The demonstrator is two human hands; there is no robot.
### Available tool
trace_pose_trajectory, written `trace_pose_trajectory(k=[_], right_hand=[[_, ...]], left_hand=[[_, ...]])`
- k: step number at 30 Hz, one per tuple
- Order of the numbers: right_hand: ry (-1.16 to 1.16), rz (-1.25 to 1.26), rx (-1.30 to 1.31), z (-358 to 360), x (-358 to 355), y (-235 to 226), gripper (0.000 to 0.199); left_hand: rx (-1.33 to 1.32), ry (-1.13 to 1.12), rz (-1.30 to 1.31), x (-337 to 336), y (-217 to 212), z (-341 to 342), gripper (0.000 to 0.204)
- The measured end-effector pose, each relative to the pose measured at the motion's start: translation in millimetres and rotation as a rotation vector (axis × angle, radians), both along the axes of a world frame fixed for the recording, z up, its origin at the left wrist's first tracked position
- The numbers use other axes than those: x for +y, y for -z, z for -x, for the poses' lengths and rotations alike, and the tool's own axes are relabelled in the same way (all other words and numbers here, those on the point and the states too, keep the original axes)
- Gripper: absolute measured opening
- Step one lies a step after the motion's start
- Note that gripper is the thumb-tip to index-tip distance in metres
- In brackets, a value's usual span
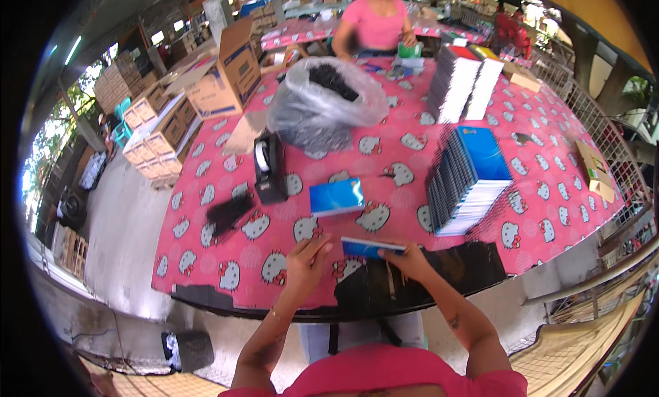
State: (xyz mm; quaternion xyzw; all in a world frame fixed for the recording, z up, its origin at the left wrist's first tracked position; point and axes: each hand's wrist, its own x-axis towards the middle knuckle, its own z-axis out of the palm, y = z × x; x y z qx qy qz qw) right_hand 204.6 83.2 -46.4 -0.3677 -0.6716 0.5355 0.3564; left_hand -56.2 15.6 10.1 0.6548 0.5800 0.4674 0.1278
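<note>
My right hand (410, 261) grips a thin blue notebook (371, 248) by its right end, tilted above the near edge of the table. Just left of it, my left hand (309, 258) has its fingers curled together; whatever they may hold is too small to make out. Another blue notebook (336, 196) lies flat beyond my hands. To the right rises a tall stack of blue-covered spiral notebooks (473, 180). A bundle of thin black strands (230, 213) rests at the left, near a black tape dispenser (270, 172).
A clear plastic bag (322, 112) of black pieces stands mid-table. Behind the stack are book piles with red (453, 84) and yellow (486, 84) tops. Cardboard boxes (223, 81) fill the left. Across the table, a person in pink (376, 23) handles something green. A dark patch (439, 277) covers the near edge.
</note>
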Motion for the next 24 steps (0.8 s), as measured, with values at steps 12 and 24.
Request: trace_pose_trajectory(k=[12,24], right_hand=[[-0.003,0.204,-0.033,6,-4,-17,0.031],[-0.093,-0.001,-0.013,-7,-6,-3,0.034]], left_hand=[[0.09,0.004,-0.101,8,17,1,0.017],[0.32,0.402,0.017,32,6,17,0.026]])
